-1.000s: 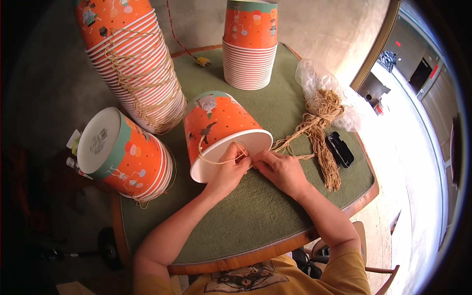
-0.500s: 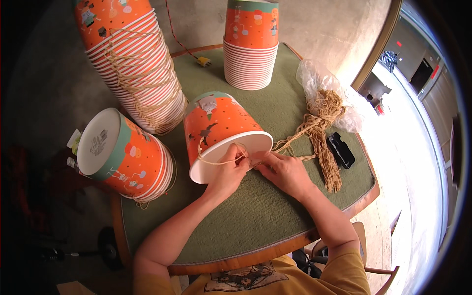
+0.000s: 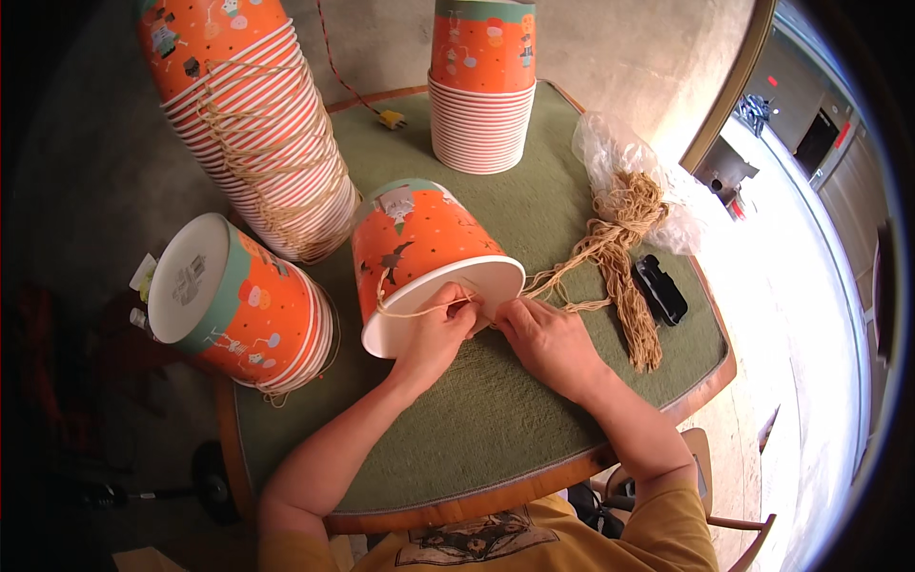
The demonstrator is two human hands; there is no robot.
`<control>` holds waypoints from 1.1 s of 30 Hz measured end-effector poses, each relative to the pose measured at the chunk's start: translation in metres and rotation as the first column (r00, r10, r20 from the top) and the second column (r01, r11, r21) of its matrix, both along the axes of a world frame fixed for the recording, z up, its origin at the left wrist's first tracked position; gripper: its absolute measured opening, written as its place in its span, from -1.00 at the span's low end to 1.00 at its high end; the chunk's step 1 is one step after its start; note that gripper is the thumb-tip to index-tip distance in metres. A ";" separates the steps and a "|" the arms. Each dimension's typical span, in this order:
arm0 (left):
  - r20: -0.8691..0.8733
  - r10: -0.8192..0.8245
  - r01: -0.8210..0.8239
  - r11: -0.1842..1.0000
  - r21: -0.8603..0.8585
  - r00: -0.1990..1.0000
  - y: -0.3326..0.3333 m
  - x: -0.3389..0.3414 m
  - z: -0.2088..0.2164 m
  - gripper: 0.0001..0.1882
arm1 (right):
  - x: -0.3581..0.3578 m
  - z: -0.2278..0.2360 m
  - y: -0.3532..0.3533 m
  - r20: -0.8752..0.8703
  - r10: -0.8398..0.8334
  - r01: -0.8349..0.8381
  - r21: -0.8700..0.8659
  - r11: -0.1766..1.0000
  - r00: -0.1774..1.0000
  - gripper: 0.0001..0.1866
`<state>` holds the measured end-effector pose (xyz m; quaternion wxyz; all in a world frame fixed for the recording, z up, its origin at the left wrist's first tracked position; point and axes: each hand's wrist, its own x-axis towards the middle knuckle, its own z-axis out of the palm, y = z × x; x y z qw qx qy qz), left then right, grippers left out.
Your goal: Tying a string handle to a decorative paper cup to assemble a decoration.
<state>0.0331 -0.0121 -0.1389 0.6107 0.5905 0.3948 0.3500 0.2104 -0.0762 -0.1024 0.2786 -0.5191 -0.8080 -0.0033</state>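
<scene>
An orange paper bucket (image 3: 429,236) with a green base band and Halloween figures lies tipped on its side, its white-rimmed mouth toward me. A tan cord (image 3: 410,314) comes through the bucket's wall near the left of the rim and runs across the mouth to my fingers. My left hand (image 3: 440,334) is inside the lower mouth, fingers pinched on the cord. Beside it at the rim's right edge, my right hand (image 3: 548,345) is closed, thumb and forefinger together near the cord's end; the small piece in its grip is mostly hidden.
A bundle of tan cords (image 3: 627,272) lies at right, beside a black case (image 3: 660,291) and a clear plastic bag (image 3: 620,157). Stacked buckets (image 3: 481,124) stand behind; a corded stack (image 3: 272,143) and a shorter stack (image 3: 257,305) are left. A yellow plug (image 3: 391,119) rests at the back.
My right hand has turned slightly, its fingers curling in more tightly at the rim. The left fingers have shifted a little on the cord. The bucket stays in about the same place.
</scene>
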 end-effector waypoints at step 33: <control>-0.251 0.045 0.100 0.838 0.537 0.967 -0.010 0.002 0.000 -0.86 | -0.011 -0.007 -0.002 -0.005 -0.085 0.085 0.025 0.996 0.996 -0.88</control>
